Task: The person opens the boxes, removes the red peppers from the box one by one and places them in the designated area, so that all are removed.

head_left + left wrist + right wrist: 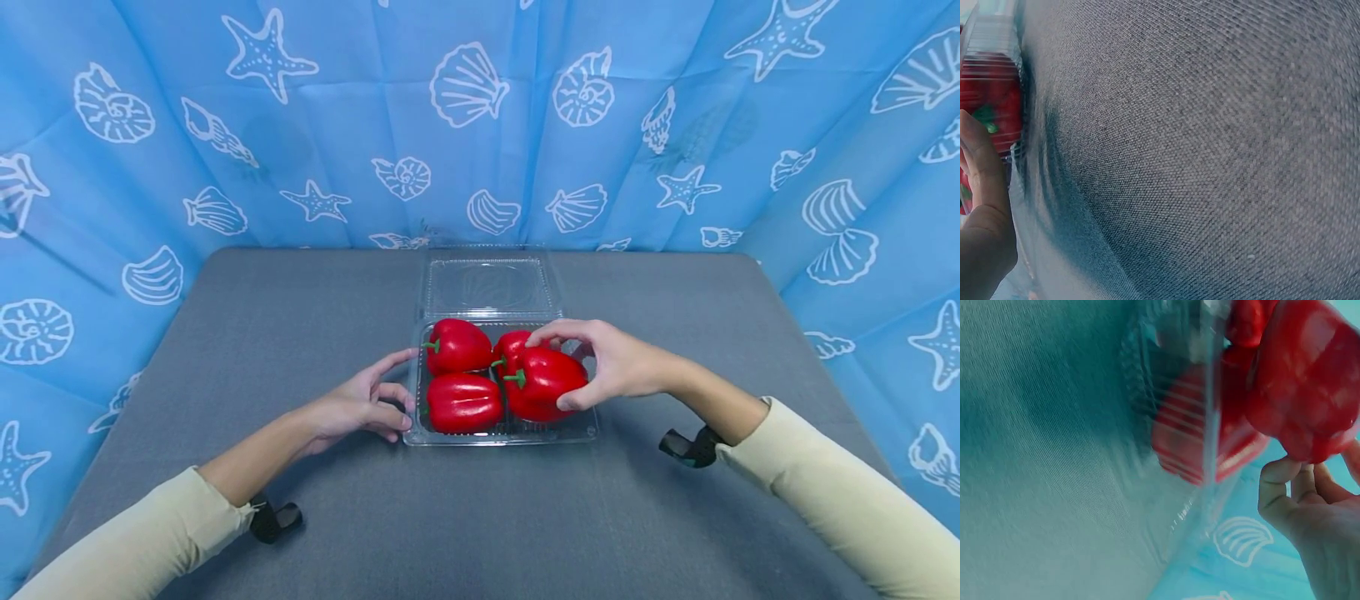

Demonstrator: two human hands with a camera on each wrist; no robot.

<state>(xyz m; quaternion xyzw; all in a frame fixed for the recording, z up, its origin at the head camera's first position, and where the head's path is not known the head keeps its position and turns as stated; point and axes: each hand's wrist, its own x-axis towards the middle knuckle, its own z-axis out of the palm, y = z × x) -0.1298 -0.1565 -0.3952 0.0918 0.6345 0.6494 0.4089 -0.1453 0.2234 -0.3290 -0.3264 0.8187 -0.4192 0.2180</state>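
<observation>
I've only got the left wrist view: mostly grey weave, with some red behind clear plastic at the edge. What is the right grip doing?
Observer: The right grip is holding a red pepper over the right half of the clear box.
Operator: Is the lid in the way?
Observer: No, the lid is folded back on the box's far side.
Operator: How many other peppers are in there?
Observer: I see three: a rear-left pepper, a front-left pepper and a partly hidden pepper behind the held one.
</observation>
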